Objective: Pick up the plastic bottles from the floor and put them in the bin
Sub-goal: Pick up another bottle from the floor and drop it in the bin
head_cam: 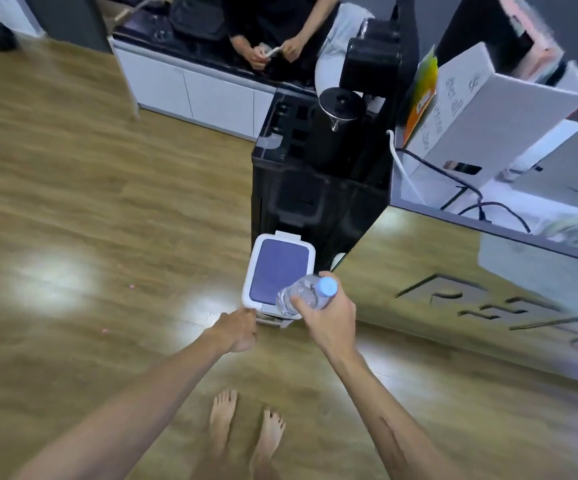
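One clear plastic bottle [299, 295] with a pale blue cap, gripped round its neck and shoulder by the right hand [325, 315], fingers curled about it. Held tilted, cap up and to the right, just above the near right corner of the small white bin [251, 271]. Bin standing on the wooden floor [90, 209] against a black water dispenser [318, 188], its purple-grey lid [277, 270] lying flat and closed. Left hand [241, 329] down at the near left corner of the bin, at its front edge; fingers hidden from here, so cannot tell whether gripping, pressing or only touching. No other bottles in sight on the floor. Bare feet [246, 424] below, close to the bin.

Step in hand, by the look of it: bringing the bottle to the bin, opening still to come. Next move probably calling for the lid raised first, perhaps by that left hand at the front catch, then the bottle turned and lowered through the opening before letting go. Dropped now, likely just bouncing off the closed lid.
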